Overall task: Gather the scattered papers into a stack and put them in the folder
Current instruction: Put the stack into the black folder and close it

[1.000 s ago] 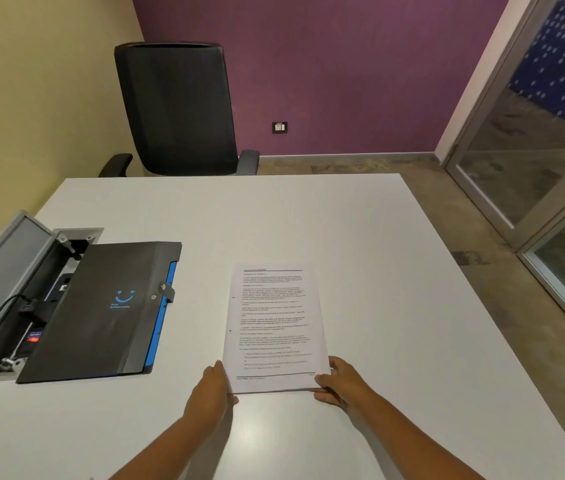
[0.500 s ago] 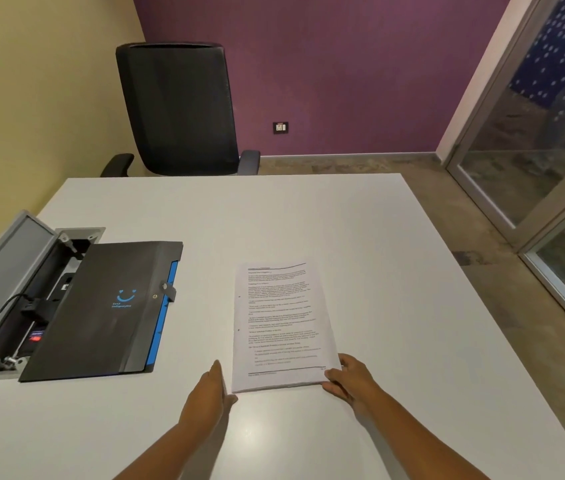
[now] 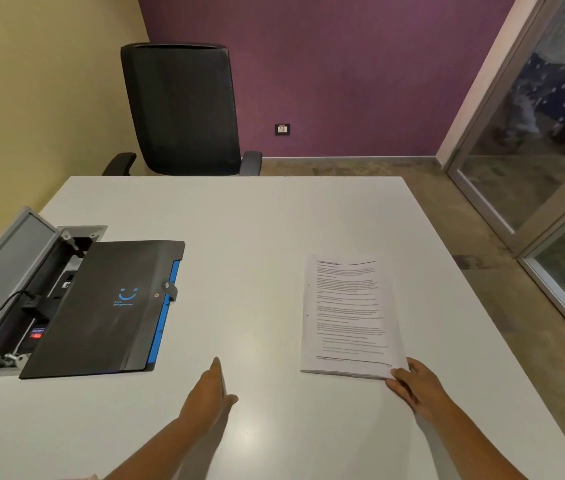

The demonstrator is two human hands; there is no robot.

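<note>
1. Cable box (image 3: 14, 289) sunk into the white table (image 3: 257, 237) at far left, lid up, plugs and wires inside. Not part of the task.
2. Black folder (image 3: 101, 306) lies flat with its left part overlapping the cable box; flap down, clasp strap on the right edge, blue inner edge showing. Looks closed, so opening it is not yet done.
3. Left hand (image 3: 210, 393) sits between folder and papers, fingers straight and together, thumb out, holding nothing. It is well apart from the stack and near the folder's lower right corner; judged to be heading for the folder.
4. Paper stack (image 3: 347, 317) lies on the table right of centre, edges mostly squared, printed side up. No loose sheets visible elsewhere, so gathering appears done.
5. Right hand (image 3: 416, 386) is at the stack's near right corner, fingers on the corner edge; whether it pinches or only touches the sheets is hard to tell from this angle.
6. Left to do, as judged: open folder, slide stack in, close flap.
</note>
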